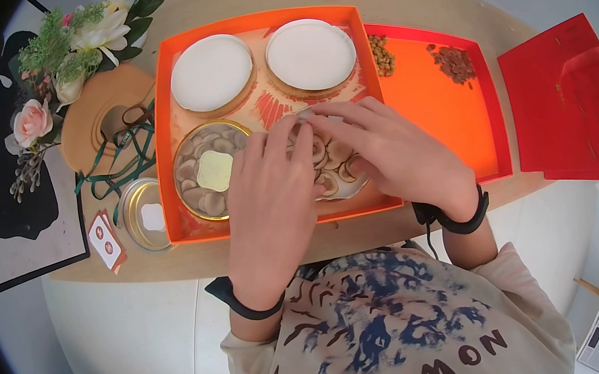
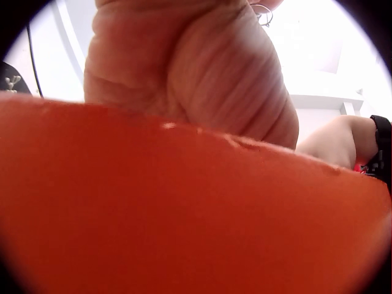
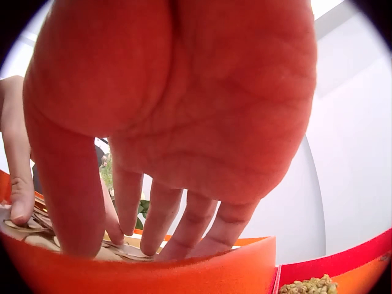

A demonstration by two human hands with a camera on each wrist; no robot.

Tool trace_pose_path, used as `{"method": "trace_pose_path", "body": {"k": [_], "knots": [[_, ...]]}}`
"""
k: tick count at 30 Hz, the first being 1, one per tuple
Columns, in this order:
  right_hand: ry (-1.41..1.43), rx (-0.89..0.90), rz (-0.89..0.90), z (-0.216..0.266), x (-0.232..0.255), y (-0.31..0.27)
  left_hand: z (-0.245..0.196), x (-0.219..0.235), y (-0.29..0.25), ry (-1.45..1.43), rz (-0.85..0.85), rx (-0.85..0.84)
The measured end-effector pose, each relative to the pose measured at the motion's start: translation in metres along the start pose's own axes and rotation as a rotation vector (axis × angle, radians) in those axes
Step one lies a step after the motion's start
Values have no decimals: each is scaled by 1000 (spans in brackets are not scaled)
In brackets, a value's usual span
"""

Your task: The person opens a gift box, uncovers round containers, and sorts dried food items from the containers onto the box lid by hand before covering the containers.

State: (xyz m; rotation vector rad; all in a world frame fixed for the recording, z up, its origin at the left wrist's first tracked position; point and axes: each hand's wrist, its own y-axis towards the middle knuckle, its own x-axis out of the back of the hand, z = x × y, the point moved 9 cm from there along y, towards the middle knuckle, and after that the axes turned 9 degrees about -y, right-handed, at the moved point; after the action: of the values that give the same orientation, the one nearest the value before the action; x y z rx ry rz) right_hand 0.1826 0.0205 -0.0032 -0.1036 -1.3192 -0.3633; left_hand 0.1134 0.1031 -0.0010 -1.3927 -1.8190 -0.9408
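Observation:
An orange box (image 1: 165,136) holds round containers. Both hands meet over the front right one, filled with pale brown round slices (image 1: 338,153). The left hand (image 1: 268,198) reaches across its left side with extended fingers; its fingertips are partly hidden in the head view. From the right comes the right hand (image 1: 410,161), and the right wrist view shows the same hand (image 3: 184,122) with lightly bent, spread fingers touching the slices (image 3: 125,251). Beside the left hand is a gold-rimmed container of slices with a cream label (image 1: 214,170). The left wrist view shows mostly the palm (image 2: 190,73) behind an orange wall (image 2: 184,208).
Two white-topped round containers (image 1: 212,73) stand at the back of the box. To the right, a red-edged tray (image 1: 443,130) bears green and brown piles, beside a red folder (image 1: 569,106). Flowers (image 1: 98,36), green ribbon, a clear jar (image 1: 148,230) and cards (image 1: 105,241) lie left.

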Motion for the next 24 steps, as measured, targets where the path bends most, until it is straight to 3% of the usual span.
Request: {"method": "trace_pose_path", "body": {"k": [24], "knots": [[25, 10, -71, -7, 1, 5, 0, -2, 7, -19, 26, -18]]}}
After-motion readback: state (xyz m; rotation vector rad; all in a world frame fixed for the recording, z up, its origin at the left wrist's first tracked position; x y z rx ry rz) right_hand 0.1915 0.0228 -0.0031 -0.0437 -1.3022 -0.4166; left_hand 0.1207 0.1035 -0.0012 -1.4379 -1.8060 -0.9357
